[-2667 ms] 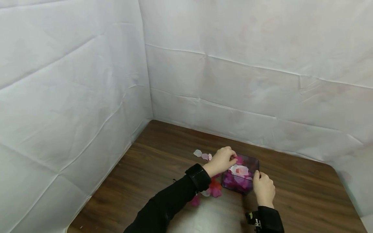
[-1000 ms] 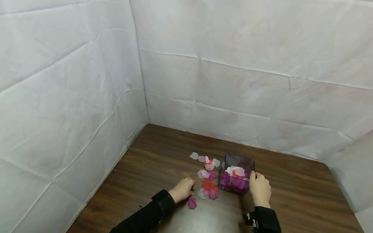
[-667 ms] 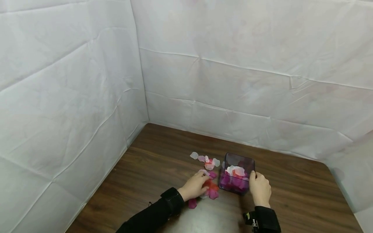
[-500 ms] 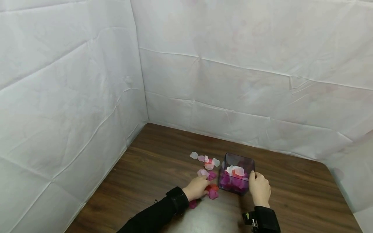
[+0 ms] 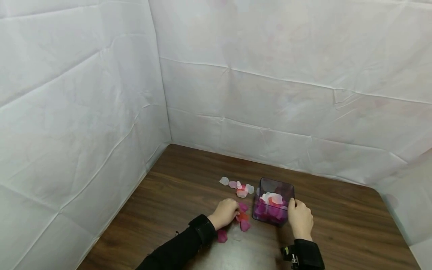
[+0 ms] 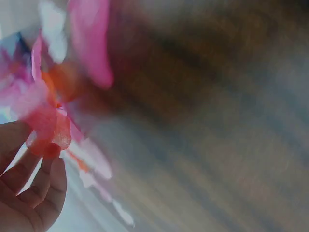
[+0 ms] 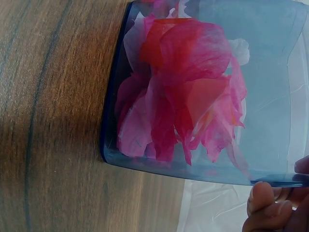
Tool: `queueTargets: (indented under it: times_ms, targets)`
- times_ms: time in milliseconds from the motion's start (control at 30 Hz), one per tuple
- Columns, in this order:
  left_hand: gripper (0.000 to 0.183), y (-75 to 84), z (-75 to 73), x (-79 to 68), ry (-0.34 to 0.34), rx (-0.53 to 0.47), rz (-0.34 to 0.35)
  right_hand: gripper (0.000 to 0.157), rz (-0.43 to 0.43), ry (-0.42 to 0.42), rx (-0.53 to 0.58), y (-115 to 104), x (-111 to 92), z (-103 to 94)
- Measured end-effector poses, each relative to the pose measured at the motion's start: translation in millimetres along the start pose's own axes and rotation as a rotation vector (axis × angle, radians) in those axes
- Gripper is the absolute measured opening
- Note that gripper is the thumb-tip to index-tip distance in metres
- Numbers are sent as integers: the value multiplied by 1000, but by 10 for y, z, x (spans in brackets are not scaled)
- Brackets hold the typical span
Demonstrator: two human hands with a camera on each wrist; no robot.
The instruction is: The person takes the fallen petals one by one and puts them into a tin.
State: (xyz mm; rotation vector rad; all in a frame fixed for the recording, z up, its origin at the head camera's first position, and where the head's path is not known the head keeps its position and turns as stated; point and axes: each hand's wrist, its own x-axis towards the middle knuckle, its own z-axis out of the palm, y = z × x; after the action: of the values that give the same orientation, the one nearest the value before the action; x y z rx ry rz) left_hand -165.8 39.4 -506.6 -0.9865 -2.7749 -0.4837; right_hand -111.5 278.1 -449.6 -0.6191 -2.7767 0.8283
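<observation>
My left hand [image 5: 224,214] is low over the loose petals on the table. In the left wrist view its thumb and fingertips pinch a thin, see-through reddish-pink petal [image 6: 40,129]. Beside the hand lie magenta petals [image 5: 245,225] and an orange-red one [image 5: 243,216]. My right hand [image 5: 300,219] grips the near right rim of a clear, purple-tinted plastic box [image 5: 286,188]. The right wrist view shows thumb and fingers on either side of that rim. Inside the box is a heap of pink, red and white petals [image 7: 195,72].
Farther back on the wooden table [image 5: 189,168] is a short row of pale petals [image 5: 224,181] with a red one among them. A single magenta petal [image 5: 222,236] and a faint white petal [image 5: 237,235] lie nearer. White cloth walls [image 5: 270,75] border the table's back and left.
My left hand went from the box to the near petals, then slightly forward among them. The white petal now lies nearer, and the pale pink pair is out of sight. My right hand kept its grip.
</observation>
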Motion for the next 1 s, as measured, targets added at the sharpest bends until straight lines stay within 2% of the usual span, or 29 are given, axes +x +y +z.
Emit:
queueTargets:
  times_ms: [100, 367, 633, 800, 900, 1000]
  targets:
    - [3, -29, -124, 70, 31, -62, -28, 55, 1, 6, 1, 5, 0, 3]
    - [14, -75, -407, 251, 95, -213, -79, 56, -1, 15, 0, 4, 3, 7]
    - [2, -69, -521, 337, 94, -292, -84, 53, 1, 21, -2, -7, -9, -10]
    - [7, 101, -683, 557, 115, -394, -73, 54, 6, 4, -13, -13, 5, -14]
    - [9, 298, -790, 728, 100, -390, -27, 54, 13, 0, -16, -20, 8, -21]
    - [10, 510, -811, 877, 57, -363, 36, 53, 19, 5, -18, -26, 6, -28]
